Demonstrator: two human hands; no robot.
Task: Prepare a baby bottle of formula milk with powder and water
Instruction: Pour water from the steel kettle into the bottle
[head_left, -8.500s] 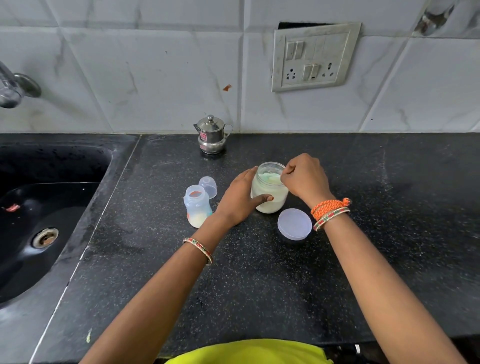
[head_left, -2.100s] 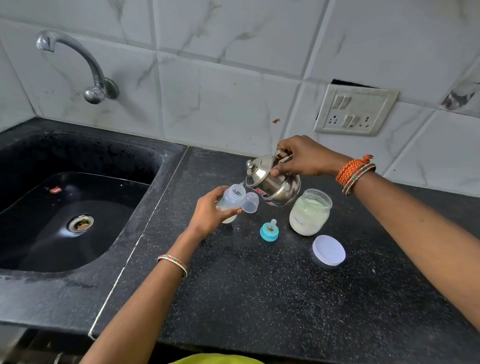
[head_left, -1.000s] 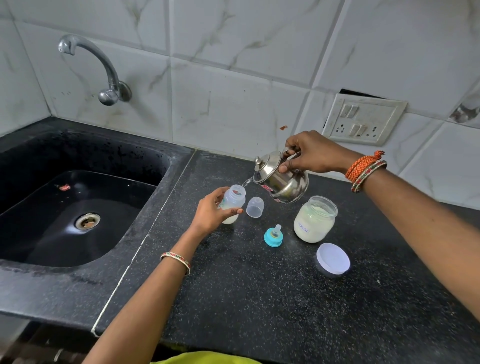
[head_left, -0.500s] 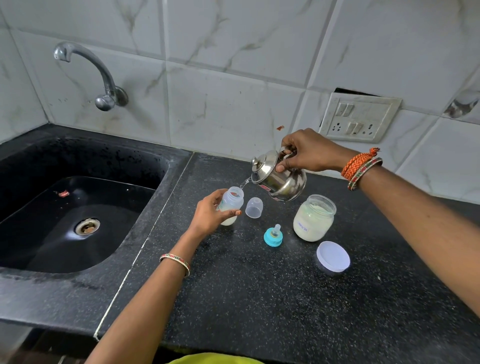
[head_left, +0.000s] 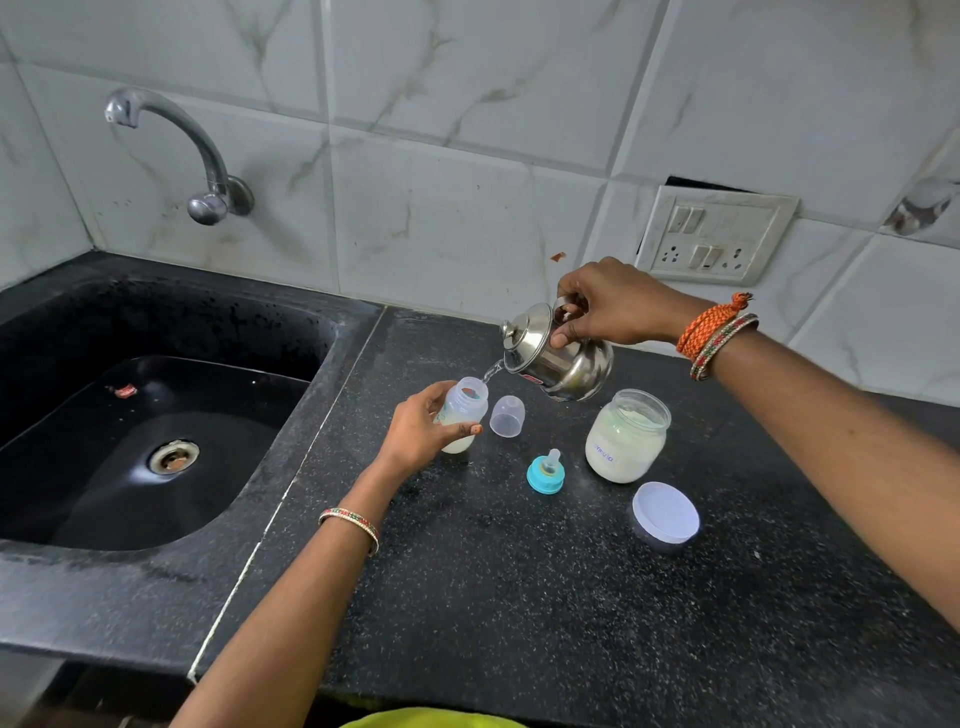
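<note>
Head view: right hand (head_left: 610, 306) fingers grip kettle (head_left: 558, 358), pouring water; left hand (head_left: 418, 428) fingers clasp bottle (head_left: 462, 413) (teat (head_left: 545, 473) at 4 o'clock, fitted next).

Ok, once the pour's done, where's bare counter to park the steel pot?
Bare counter lies in front of the teat ring and the jar lid, and along the wall behind the right hand. It is crowded between the bottle, clear cap and formula jar.
</note>
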